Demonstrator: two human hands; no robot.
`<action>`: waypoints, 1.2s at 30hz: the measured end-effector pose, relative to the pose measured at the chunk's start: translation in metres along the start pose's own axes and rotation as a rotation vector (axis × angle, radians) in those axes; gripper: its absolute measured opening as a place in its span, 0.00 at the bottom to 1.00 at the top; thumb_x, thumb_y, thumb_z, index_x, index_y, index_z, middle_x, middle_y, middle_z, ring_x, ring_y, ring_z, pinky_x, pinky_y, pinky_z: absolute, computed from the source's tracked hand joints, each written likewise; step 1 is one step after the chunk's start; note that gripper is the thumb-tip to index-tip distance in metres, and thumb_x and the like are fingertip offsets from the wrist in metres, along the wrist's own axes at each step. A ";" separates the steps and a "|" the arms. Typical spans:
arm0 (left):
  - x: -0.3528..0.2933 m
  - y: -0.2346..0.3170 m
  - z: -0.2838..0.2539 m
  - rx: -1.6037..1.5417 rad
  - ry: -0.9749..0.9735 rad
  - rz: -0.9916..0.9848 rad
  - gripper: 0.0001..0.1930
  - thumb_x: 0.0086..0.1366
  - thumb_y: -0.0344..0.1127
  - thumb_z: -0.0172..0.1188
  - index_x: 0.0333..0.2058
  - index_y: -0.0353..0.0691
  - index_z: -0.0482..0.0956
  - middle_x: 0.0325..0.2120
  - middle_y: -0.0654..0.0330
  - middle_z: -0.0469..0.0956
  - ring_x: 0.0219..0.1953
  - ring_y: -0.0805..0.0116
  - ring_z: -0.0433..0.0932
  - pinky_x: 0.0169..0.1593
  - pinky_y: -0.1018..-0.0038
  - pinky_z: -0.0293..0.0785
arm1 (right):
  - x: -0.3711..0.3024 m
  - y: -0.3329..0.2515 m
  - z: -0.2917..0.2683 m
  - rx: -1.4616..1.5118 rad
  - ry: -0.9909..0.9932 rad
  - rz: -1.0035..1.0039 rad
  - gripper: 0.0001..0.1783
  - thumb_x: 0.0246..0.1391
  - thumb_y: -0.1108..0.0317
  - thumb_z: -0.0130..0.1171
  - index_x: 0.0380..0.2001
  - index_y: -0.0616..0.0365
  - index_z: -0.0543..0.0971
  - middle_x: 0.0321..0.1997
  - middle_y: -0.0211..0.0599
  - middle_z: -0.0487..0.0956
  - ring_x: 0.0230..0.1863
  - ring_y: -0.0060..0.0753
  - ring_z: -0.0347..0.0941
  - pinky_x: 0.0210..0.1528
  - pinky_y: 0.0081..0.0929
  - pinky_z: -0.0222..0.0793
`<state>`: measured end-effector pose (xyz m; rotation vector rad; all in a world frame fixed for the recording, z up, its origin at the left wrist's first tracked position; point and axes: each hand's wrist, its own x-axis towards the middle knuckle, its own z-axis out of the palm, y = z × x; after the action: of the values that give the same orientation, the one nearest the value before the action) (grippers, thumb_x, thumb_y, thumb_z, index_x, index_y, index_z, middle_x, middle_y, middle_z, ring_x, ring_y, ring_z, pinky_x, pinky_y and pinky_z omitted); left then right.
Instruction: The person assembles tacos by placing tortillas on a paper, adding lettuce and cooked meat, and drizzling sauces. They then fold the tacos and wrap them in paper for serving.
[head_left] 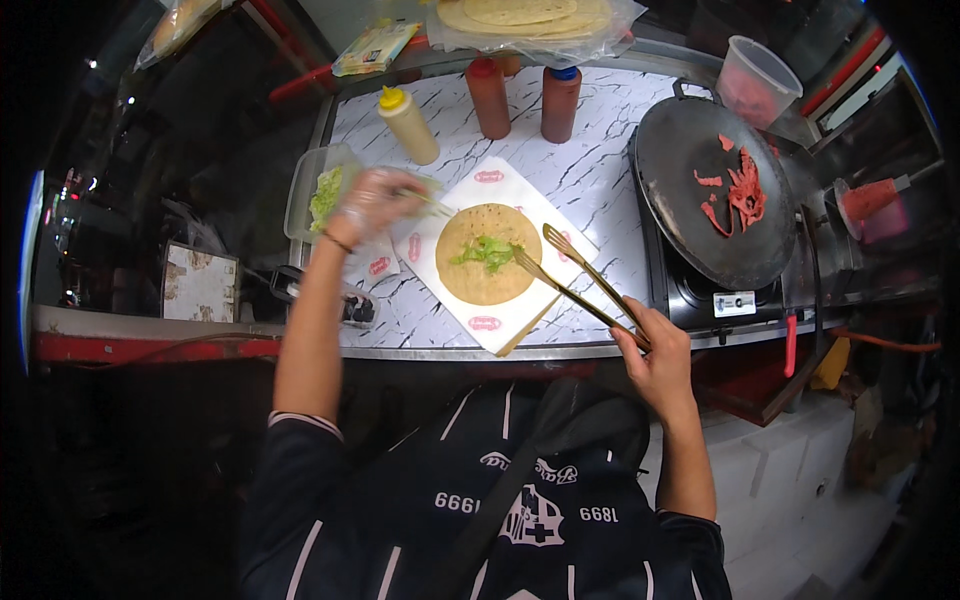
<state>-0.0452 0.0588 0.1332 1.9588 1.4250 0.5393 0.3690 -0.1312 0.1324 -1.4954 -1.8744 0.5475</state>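
Note:
My left hand (pixel 378 205), in a clear plastic glove and blurred, is above the table between a lettuce tub and a round flatbread. Pale green strands of shredded lettuce (pixel 434 203) show at its pinched fingertips. The tan flatbread (pixel 470 280) lies flat on white printed paper (pixel 490 325), with a small heap of shredded lettuce (pixel 490 254) at its middle. My bare right hand (pixel 655 350) is closed round the handle end of metal tongs (pixel 590 290). The tongs' arms are spread; one tip reaches the lettuce heap, the other is over the paper beside the flatbread.
A clear tub (pixel 300 205) of lettuce stands at left. Behind are a yellow-capped bottle (pixel 410 128), a red sauce bottle (pixel 488 100), a blue-capped bottle (pixel 561 105) and stacked flatbreads (pixel 530 18). At right, a black griddle (pixel 690 235) holding reddish meat strips (pixel 746 195) rests on a stove (pixel 700 300).

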 end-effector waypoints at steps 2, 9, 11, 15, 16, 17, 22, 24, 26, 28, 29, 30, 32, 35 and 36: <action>0.009 0.006 0.057 -0.048 -0.062 0.175 0.10 0.61 0.32 0.69 0.41 0.38 0.88 0.35 0.53 0.87 0.37 0.65 0.85 0.44 0.70 0.81 | -0.001 0.005 0.003 0.016 -0.015 0.023 0.21 0.55 0.68 0.69 0.52 0.62 0.81 0.34 0.50 0.81 0.32 0.52 0.80 0.34 0.39 0.74; 0.004 -0.007 0.103 0.118 -0.265 0.184 0.24 0.64 0.31 0.66 0.59 0.44 0.80 0.43 0.45 0.84 0.39 0.50 0.83 0.49 0.65 0.80 | 0.003 0.014 0.014 -0.116 -0.053 -0.008 0.20 0.56 0.65 0.69 0.52 0.59 0.82 0.33 0.48 0.82 0.33 0.54 0.80 0.36 0.42 0.75; -0.005 -0.024 0.096 0.016 -0.190 0.257 0.23 0.65 0.29 0.64 0.59 0.45 0.80 0.45 0.45 0.84 0.40 0.49 0.83 0.50 0.64 0.80 | 0.016 0.011 0.029 -0.141 -0.066 -0.031 0.20 0.56 0.65 0.69 0.51 0.59 0.82 0.31 0.46 0.81 0.32 0.54 0.79 0.35 0.44 0.75; -0.012 -0.036 0.092 0.058 -0.151 0.249 0.19 0.67 0.28 0.62 0.57 0.37 0.81 0.44 0.48 0.86 0.40 0.58 0.85 0.50 0.67 0.80 | 0.043 0.004 0.065 -0.200 -0.123 -0.131 0.15 0.57 0.68 0.67 0.48 0.57 0.83 0.29 0.45 0.80 0.29 0.51 0.78 0.33 0.44 0.73; -0.012 -0.037 0.092 0.029 -0.135 0.191 0.18 0.67 0.28 0.62 0.55 0.36 0.81 0.43 0.49 0.86 0.40 0.60 0.85 0.50 0.68 0.80 | 0.042 0.003 0.068 -0.230 -0.150 -0.130 0.15 0.58 0.66 0.66 0.48 0.54 0.83 0.29 0.43 0.80 0.29 0.50 0.79 0.32 0.44 0.74; -0.012 -0.038 0.094 -0.001 -0.120 0.133 0.17 0.68 0.27 0.62 0.54 0.35 0.82 0.43 0.50 0.86 0.40 0.62 0.85 0.49 0.69 0.80 | 0.040 0.000 0.065 -0.237 -0.158 -0.125 0.15 0.58 0.66 0.66 0.48 0.54 0.83 0.28 0.42 0.79 0.29 0.50 0.79 0.32 0.44 0.74; -0.019 -0.042 0.057 -0.268 0.006 -0.052 0.11 0.69 0.28 0.62 0.48 0.37 0.85 0.39 0.56 0.87 0.39 0.70 0.84 0.46 0.71 0.80 | 0.029 -0.009 0.039 -0.229 -0.127 -0.074 0.16 0.56 0.66 0.67 0.48 0.55 0.84 0.27 0.41 0.79 0.28 0.49 0.78 0.32 0.43 0.74; -0.028 -0.043 0.013 -0.170 0.158 -0.054 0.11 0.70 0.30 0.60 0.48 0.38 0.86 0.38 0.60 0.87 0.39 0.74 0.83 0.46 0.73 0.79 | 0.029 -0.010 0.041 -0.218 -0.075 -0.084 0.17 0.56 0.65 0.67 0.48 0.56 0.83 0.27 0.41 0.79 0.28 0.49 0.78 0.31 0.42 0.74; -0.035 -0.080 -0.033 -0.148 0.332 -0.091 0.11 0.70 0.30 0.60 0.48 0.38 0.86 0.40 0.59 0.88 0.40 0.73 0.83 0.48 0.73 0.80 | 0.034 -0.013 0.052 -0.224 -0.104 -0.116 0.17 0.56 0.66 0.68 0.49 0.56 0.83 0.28 0.43 0.79 0.28 0.49 0.78 0.31 0.41 0.73; -0.042 -0.136 -0.081 0.005 0.487 -0.113 0.12 0.68 0.30 0.61 0.48 0.36 0.85 0.41 0.57 0.88 0.42 0.72 0.84 0.50 0.73 0.79 | 0.040 -0.013 0.069 -0.233 -0.176 -0.148 0.17 0.56 0.66 0.69 0.50 0.57 0.83 0.27 0.44 0.79 0.28 0.49 0.77 0.31 0.41 0.73; -0.042 -0.128 -0.102 0.197 0.375 -0.190 0.14 0.67 0.31 0.64 0.49 0.35 0.84 0.44 0.54 0.87 0.47 0.72 0.83 0.54 0.72 0.78 | 0.038 -0.016 0.071 -0.229 -0.173 -0.141 0.18 0.56 0.67 0.69 0.50 0.57 0.83 0.27 0.44 0.78 0.28 0.49 0.77 0.31 0.41 0.72; -0.041 -0.129 -0.106 0.288 0.311 -0.254 0.15 0.66 0.32 0.64 0.49 0.34 0.84 0.46 0.53 0.86 0.48 0.69 0.83 0.55 0.71 0.77 | 0.040 -0.018 0.071 -0.222 -0.166 -0.143 0.18 0.56 0.67 0.69 0.50 0.57 0.83 0.26 0.44 0.78 0.28 0.49 0.77 0.31 0.41 0.72; -0.042 -0.130 -0.106 0.466 0.274 -0.234 0.16 0.65 0.34 0.65 0.49 0.35 0.84 0.47 0.51 0.85 0.51 0.63 0.83 0.58 0.67 0.76 | 0.035 -0.020 0.061 -0.172 -0.122 -0.140 0.19 0.55 0.68 0.70 0.50 0.57 0.83 0.26 0.44 0.78 0.27 0.48 0.76 0.31 0.40 0.71; -0.047 -0.142 -0.056 0.095 0.400 -0.087 0.14 0.63 0.35 0.67 0.47 0.40 0.85 0.48 0.51 0.84 0.51 0.53 0.81 0.59 0.62 0.76 | 0.019 -0.009 0.036 -0.160 -0.055 -0.035 0.18 0.56 0.66 0.68 0.50 0.54 0.83 0.27 0.42 0.79 0.29 0.48 0.78 0.32 0.41 0.73; -0.038 -0.119 -0.023 0.283 0.375 0.115 0.13 0.60 0.34 0.68 0.44 0.44 0.86 0.48 0.53 0.83 0.51 0.53 0.80 0.59 0.61 0.76 | 0.015 -0.002 0.034 -0.203 -0.097 0.006 0.18 0.56 0.66 0.68 0.50 0.54 0.83 0.27 0.42 0.78 0.29 0.48 0.78 0.32 0.42 0.73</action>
<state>-0.1535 0.0530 0.0666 2.2596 1.6991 0.8301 0.3412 -0.1140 0.1139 -1.6302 -2.0520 0.4507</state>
